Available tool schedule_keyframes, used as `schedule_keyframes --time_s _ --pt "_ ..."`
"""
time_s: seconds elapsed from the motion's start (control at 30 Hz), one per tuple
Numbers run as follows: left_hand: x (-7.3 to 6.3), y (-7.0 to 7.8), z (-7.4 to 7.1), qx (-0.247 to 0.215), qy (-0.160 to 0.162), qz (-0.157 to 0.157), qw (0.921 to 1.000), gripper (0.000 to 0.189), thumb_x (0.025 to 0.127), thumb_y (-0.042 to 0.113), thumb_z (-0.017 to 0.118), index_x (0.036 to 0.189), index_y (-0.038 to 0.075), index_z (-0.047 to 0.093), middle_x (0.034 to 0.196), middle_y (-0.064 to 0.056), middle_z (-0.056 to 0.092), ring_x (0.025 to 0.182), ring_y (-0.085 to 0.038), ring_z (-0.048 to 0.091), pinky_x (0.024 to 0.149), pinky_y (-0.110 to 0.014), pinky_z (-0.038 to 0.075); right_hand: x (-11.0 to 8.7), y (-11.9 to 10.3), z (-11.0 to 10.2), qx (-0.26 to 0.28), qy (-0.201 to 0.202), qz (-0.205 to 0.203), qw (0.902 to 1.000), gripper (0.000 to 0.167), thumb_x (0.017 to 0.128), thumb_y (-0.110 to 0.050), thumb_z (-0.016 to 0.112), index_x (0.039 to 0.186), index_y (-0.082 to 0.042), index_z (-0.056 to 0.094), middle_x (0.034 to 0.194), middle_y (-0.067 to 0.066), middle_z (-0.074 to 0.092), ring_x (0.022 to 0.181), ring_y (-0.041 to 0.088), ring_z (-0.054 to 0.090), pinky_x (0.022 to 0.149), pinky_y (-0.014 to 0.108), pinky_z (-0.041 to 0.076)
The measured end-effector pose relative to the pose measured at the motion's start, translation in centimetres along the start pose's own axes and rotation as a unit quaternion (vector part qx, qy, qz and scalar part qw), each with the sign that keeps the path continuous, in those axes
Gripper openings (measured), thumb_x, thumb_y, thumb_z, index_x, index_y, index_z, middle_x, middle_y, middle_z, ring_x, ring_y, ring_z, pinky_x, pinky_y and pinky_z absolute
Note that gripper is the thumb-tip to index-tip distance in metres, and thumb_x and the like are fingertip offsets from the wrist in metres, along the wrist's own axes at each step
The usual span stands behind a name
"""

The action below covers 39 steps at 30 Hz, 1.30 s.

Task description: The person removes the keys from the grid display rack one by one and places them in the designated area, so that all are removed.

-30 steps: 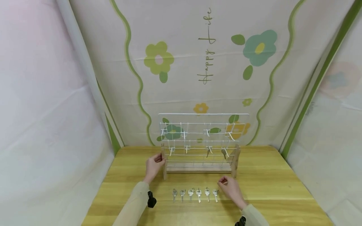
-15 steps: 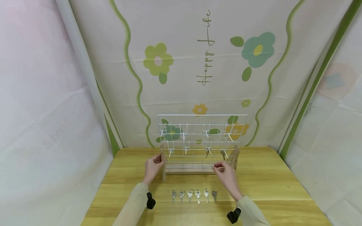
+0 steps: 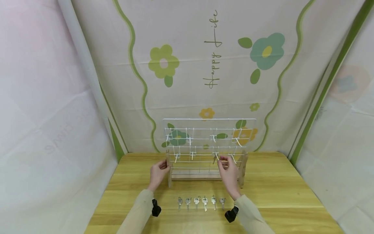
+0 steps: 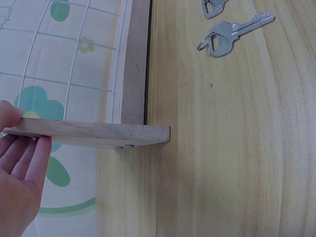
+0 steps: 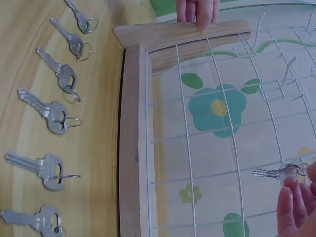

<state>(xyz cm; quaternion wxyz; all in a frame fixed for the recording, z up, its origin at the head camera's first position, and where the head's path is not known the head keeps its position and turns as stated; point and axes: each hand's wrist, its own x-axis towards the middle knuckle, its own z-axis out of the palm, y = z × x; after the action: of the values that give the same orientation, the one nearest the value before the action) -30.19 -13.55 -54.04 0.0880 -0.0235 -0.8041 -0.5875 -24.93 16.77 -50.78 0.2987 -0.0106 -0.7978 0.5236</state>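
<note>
My left hand (image 3: 158, 173) grips the left wooden post (image 4: 94, 131) of a white wire rack (image 3: 201, 139) with hooks; the thumb lies on one face, fingers on the other. At the rack's lower right, my right hand (image 3: 229, 174) pinches the head of a silver key (image 5: 269, 172) near its ring. Part of that key's ring is hidden by the thumb. The hand covers the rightmost lower hook's area in the head view. Several keys (image 3: 205, 203) with rings lie in a row on the table in front of the rack, blades toward me.
The rack's wooden base bar (image 3: 195, 177) and right post (image 3: 243, 169) stand on a wooden table (image 3: 268, 182). White hooks (image 3: 214, 138) stick out toward me in two rows. Printed cloth (image 3: 187, 91) closes off the back and both sides.
My right hand has moved from beside the row of keys up and forward to the lower hooks, where it meets a hanging key. The left hand stays on the post.
</note>
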Motion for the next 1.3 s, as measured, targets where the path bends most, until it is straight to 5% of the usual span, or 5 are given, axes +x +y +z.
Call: schedule_keyframes --time_s 0.67,1.3 --pt "-0.1 0.1 0.4 0.004 -0.001 -0.002 1.0000 0.037 0.089 0.001 0.069 0.124 -0.009 0.063 0.122 -0.028 0.067 0.111 -0.038 0.068 0.091 -0.037 0.061 1.6 1.1 1.6 -0.003 0.046 -0.032 0.9984 0.006 0.091 -0.006 0.069 0.096 -0.003 0.068 0.095 0.012 0.068 0.077 0.010 0.063 0.064 0.011 0.054" --pt "0.1 0.0 0.1 -0.003 0.004 -0.004 1.0000 0.037 0.088 0.002 0.071 0.124 -0.008 0.064 0.122 -0.027 0.068 0.111 -0.038 0.068 0.091 -0.037 0.062 0.6 0.1 0.6 -0.019 0.030 -0.046 0.9983 0.003 0.092 -0.008 0.067 0.094 -0.007 0.070 0.093 0.005 0.067 0.074 0.009 0.062 0.061 0.014 0.054"
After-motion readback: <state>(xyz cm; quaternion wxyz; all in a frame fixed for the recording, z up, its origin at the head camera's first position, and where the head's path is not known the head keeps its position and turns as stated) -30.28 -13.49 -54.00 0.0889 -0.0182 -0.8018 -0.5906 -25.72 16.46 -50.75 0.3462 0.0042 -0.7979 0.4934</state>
